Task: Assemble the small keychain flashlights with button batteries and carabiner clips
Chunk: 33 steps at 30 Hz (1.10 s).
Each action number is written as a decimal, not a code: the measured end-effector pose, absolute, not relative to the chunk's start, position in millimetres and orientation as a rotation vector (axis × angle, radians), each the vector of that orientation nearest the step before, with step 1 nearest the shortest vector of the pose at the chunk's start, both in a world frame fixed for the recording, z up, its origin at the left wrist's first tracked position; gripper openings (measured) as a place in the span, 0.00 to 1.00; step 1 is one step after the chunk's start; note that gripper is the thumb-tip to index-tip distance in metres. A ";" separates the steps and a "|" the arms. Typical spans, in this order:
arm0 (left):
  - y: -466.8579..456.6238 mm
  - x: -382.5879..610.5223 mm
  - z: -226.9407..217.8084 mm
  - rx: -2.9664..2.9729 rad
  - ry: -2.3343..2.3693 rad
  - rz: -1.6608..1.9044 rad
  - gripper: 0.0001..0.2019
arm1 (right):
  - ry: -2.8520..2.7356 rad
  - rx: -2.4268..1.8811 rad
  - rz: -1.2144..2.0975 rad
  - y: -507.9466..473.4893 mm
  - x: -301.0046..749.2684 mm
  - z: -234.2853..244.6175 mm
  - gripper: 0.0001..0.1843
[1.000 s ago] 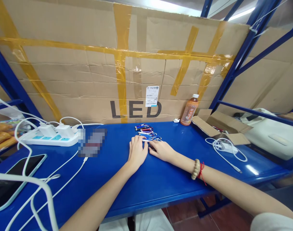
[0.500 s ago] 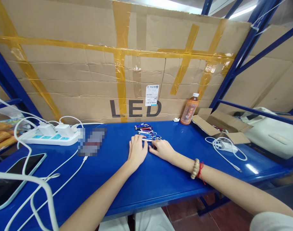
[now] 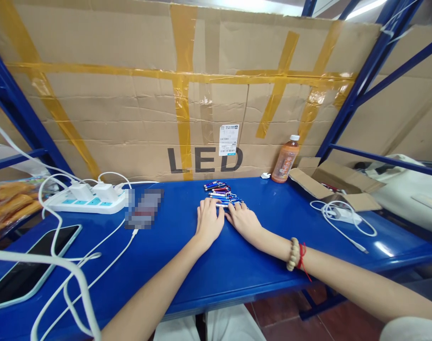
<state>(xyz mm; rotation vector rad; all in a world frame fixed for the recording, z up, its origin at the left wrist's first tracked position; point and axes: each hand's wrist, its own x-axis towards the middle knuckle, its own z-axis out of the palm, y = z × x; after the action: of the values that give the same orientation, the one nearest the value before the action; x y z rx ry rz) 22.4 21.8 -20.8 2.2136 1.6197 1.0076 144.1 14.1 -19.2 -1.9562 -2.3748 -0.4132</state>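
Observation:
Several mini keychain flashlights, blue and red with silver ends and small carabiner clips, lie in a row toward the back of the blue table. At the near end of the row is one silver-looking flashlight, mostly covered by my fingers. My left hand has its fingertips and thumb curled at that flashlight's left end. From the right, my right hand bends its fingers over the clip end. Both hands rest low on the tabletop, close together. The exact finger contact under the right hand is hidden.
A power strip with chargers, white cables and a phone occupy the left side. To the right stand an orange drink bottle, an open carton and a coiled white cable. A cardboard wall closes the back.
The view has shifted slightly, so everything sits a little farther right. My right hand's fingers now reach further over the near flashlight's clip end; my left hand stays at its place.

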 end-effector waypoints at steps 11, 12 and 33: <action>21.7 22.6 -20.7 2.240 1.588 0.994 0.09 | -2.501 -1.727 -0.303 22.1 160.5 -17.3 0.17; 21.8 22.6 -20.9 2.238 1.586 0.994 0.09 | -2.509 -1.694 -0.296 23.1 162.4 -17.3 0.18; 22.6 19.3 -21.4 2.212 1.584 1.035 0.10 | -2.401 -1.430 -0.195 48.0 170.3 -13.7 0.24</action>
<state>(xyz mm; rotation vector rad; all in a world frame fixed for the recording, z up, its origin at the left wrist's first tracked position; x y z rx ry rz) 19.3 22.6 -21.4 2.2120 1.5838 1.0352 170.3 48.0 -13.7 -1.4297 -2.4007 -0.1951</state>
